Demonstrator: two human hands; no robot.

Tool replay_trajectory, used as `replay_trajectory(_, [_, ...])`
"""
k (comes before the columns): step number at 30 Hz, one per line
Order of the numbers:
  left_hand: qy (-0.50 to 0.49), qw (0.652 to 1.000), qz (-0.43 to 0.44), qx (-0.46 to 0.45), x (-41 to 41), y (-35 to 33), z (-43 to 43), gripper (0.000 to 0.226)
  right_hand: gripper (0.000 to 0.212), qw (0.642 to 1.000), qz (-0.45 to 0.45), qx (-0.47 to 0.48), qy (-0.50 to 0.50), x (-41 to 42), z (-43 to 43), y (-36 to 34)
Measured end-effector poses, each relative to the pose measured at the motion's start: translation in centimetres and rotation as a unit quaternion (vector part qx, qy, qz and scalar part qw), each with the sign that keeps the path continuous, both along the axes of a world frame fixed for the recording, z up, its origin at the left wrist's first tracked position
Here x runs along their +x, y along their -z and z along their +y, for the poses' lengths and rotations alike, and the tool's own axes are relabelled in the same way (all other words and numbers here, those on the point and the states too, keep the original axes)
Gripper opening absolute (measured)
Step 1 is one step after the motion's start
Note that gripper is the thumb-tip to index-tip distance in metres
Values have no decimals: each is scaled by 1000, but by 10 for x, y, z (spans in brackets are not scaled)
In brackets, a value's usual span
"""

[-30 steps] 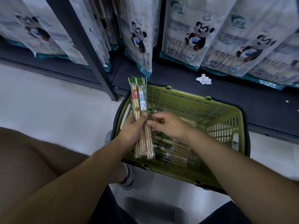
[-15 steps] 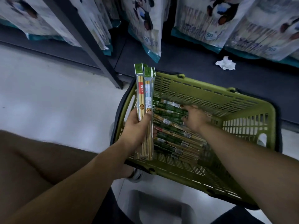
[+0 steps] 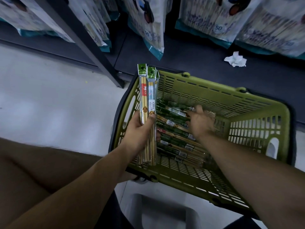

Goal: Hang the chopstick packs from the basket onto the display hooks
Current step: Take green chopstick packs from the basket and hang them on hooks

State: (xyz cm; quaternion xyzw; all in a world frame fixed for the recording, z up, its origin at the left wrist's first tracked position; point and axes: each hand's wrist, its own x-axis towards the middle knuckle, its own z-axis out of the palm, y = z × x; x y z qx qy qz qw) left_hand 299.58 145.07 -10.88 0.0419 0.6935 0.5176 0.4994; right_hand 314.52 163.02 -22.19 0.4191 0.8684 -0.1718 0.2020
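Left hand point(image 3: 140, 129) grips pack bundle point(image 3: 146, 96) upright — right hand point(image 3: 200, 121), fingers spread, blurred, over loose packs point(image 3: 175, 135) in basket point(image 3: 214, 96).

Right hand point(image 3: 200, 123) has left the bundle point(image 3: 147, 96) gripped in my left hand point(image 3: 140, 129) and dropped into the basket point(image 3: 214, 95). Fingers now spread over loose chopstick packs point(image 3: 175, 134), motion-blurred.

Most likely a shop aisle: rows of identical printed bags point(image 3: 206, 19) stand along a low dark shelf point(image 3: 189, 60), a green shopping basket point(image 3: 214, 96) sits on the pale floor point(image 3: 49, 96), and one chopstick pack point(image 3: 151, 95) bears a price sticker point(image 3: 152, 104).
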Motion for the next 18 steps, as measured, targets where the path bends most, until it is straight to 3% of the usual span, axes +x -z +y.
replay_trajectory(7, [-1,1000,3,-10,0,1,0,19,35,1000,18,13,-16,-4,6,-1])
replay_trajectory(12, [-5,1000,1,-14,1,1,0,17,52,1000,-5,-17,-9,-10,10,2])
replay_trajectory(18, [-4,1000,1,-15,-1,5,0,19,42,1000,-5,-16,-15,-9,10,5])
